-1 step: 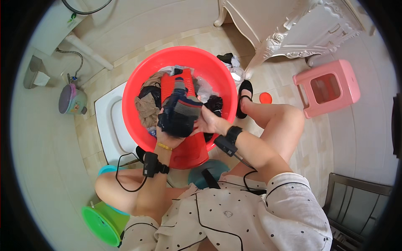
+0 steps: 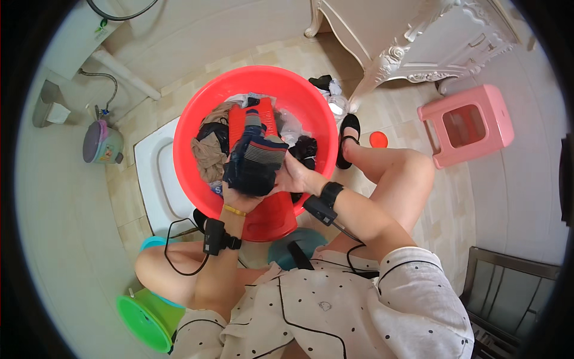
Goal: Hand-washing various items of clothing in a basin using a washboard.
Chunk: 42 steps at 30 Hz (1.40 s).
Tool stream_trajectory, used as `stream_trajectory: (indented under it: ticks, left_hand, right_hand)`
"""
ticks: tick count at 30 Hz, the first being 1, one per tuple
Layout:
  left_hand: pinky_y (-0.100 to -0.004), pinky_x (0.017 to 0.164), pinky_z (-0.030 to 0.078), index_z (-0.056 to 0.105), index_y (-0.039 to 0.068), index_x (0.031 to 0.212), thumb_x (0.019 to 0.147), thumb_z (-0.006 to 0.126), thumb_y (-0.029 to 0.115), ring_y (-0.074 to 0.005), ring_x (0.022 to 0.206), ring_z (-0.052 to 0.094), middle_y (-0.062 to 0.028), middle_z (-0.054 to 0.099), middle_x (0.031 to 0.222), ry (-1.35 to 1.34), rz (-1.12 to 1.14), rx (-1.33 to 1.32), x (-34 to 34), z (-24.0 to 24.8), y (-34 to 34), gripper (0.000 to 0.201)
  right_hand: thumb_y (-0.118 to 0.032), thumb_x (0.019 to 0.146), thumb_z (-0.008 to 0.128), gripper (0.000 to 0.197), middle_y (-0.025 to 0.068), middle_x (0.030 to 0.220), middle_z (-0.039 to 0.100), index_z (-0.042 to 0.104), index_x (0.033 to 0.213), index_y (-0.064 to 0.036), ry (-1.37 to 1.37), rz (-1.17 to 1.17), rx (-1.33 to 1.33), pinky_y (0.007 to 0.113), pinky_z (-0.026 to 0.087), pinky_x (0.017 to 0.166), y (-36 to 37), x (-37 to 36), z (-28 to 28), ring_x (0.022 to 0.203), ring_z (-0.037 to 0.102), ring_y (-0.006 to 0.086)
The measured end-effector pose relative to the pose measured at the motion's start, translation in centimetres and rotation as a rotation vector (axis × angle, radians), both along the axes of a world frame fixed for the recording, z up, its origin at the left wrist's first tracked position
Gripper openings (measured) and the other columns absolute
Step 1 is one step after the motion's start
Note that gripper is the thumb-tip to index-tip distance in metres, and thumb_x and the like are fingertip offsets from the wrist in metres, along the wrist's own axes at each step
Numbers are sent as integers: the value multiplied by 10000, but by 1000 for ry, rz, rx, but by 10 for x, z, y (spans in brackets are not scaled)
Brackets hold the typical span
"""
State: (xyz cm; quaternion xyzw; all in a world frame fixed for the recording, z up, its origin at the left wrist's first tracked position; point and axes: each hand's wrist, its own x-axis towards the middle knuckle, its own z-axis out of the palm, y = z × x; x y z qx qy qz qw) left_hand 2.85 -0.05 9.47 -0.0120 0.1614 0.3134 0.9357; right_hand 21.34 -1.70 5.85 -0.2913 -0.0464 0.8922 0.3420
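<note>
A dark blue piece of clothing with grey and red stripes (image 2: 263,152), bunched up, is held in both my hands over a red washboard (image 2: 276,218). My left hand (image 2: 240,198) grips it from the near left side, with most of its fingers hidden by the cloth. My right hand (image 2: 293,175) closes on its right edge, fingers partly underneath. The ribbed washboard leans in a large red basin (image 2: 320,96). Around the board in the basin lie brown clothing (image 2: 209,157), dark cloth (image 2: 306,148) and pale wet cloth (image 2: 292,127).
The basin overlaps a white squat toilet (image 2: 156,186). A pink stool (image 2: 435,134) is at right, a white carved cabinet (image 2: 382,60) at the back. Small clothes (image 2: 336,99) lie on the floor by the basin. A green bucket (image 2: 143,317) and a teal basin (image 2: 299,245) are near me.
</note>
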Motion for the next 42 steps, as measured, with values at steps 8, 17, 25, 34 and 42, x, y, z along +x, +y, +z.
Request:
stream_trajectory:
  ticks: [8, 17, 25, 34, 42]
  left_hand:
    - [-471, 1017, 480, 486, 131, 1401, 938, 470, 601, -338, 1229, 550, -107, 546, 1380, 13, -31, -126, -4, 20, -1, 660]
    - [-488, 1062, 416, 413, 94, 1442, 934, 443, 645, -305, 1259, 519, -118, 504, 1410, 245, -131, 66, -4, 55, -9, 750]
    - [-368, 902, 521, 561, 40, 1253, 875, 705, 112, -222, 1044, 643, -63, 647, 1156, 962, -293, 408, 10, 11, 0, 412]
    - [-354, 906, 508, 533, -14, 1278, 737, 780, 103, -240, 1052, 642, -96, 649, 1161, 1487, -250, 1003, 12, -103, -3, 606]
    - [-410, 814, 571, 586, 87, 1242, 892, 639, 367, -258, 907, 684, -76, 683, 1058, 788, -214, 35, 21, 15, 19, 451]
  right_hand:
    - [-603, 896, 578, 580, 66, 1172, 673, 617, 1197, -109, 0, -164, 134, 392, 502, 922, 26, 7, 34, 1054, 634, 202]
    - [-306, 840, 761, 433, 74, 1015, 673, 591, 1151, -56, -179, -155, 353, 304, 545, 790, 56, -7, 52, 899, 663, 166]
    - [-288, 679, 866, 660, 141, 1016, 658, 568, 1184, 16, -600, -96, 449, 354, 532, 809, 68, -21, -8, 902, 655, 224]
    - [-303, 702, 833, 706, 247, 1173, 594, 513, 1272, -37, -1381, 11, 347, 442, 486, 930, 46, -53, -42, 1109, 593, 369]
    - [-819, 703, 612, 855, 137, 1115, 665, 660, 1101, -63, -107, -71, -29, 440, 489, 868, 56, 33, -30, 1023, 631, 277]
